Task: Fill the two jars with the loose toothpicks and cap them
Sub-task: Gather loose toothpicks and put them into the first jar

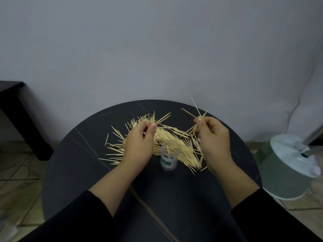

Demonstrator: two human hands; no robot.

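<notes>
A heap of loose wooden toothpicks (176, 140) lies spread across the far half of the round dark table (87, 172). An uncapped clear jar (170, 155) with a teal label stands upright in front of the heap, with a few toothpicks inside. My left hand (139, 145) is raised over the left part of the heap and pinches a few toothpicks between thumb and fingers. My right hand (213, 138) is to the right of the jar and pinches a small fanned bunch of toothpicks that point up and away. I see only this one jar and no cap.
A pale green round container with a white lid (290, 165) sits off the table's right edge. A dark piece of furniture (19, 116) stands at the left by the wall. The near half of the table holds only my forearms in black sleeves.
</notes>
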